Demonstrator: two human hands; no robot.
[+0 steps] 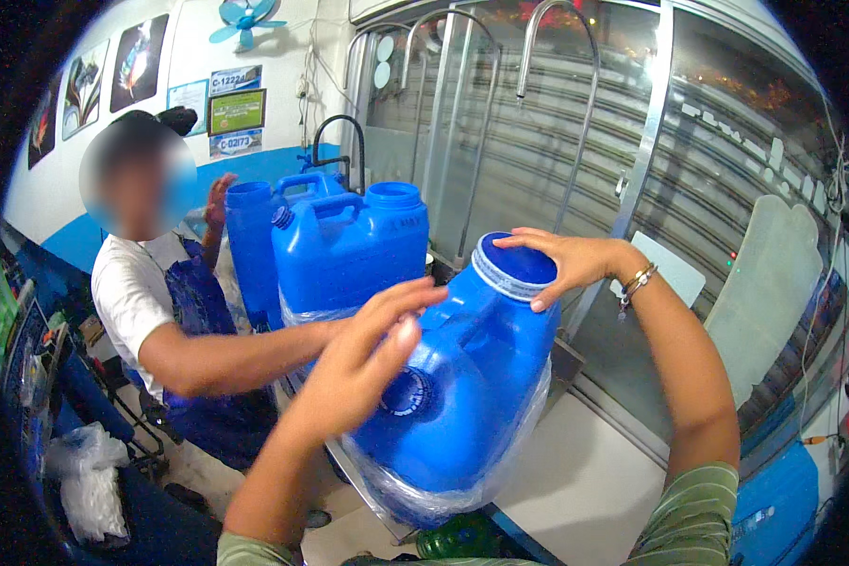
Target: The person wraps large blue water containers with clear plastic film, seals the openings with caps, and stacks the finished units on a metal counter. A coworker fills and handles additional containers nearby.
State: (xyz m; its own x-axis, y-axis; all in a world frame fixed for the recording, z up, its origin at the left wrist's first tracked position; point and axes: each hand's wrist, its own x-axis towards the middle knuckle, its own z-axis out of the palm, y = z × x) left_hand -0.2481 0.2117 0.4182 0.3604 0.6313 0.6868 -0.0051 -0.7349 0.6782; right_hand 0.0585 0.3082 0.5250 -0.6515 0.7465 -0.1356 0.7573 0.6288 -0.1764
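A large blue plastic jug (486, 406) stands in front of me, its lower part wrapped in clear plastic film (528, 439). My right hand (561, 264) spans the wide round cap (519, 269) at its top, thumb on the near side and fingers across the far side. A smaller ridged cap (406, 391) sits low on the jug's near left shoulder. My left hand (363, 363) is held just above that shoulder, fingers stretched out with nothing in them. Whether it touches the jug, I cannot tell.
Another person (151, 283) in a white shirt and blue apron stands at the left, one arm reaching behind my left hand. More blue jugs (349, 245) stand beyond. Curved metal spouts (594, 94) rise before the glass. A bundle of clear plastic bags (94, 481) lies lower left.
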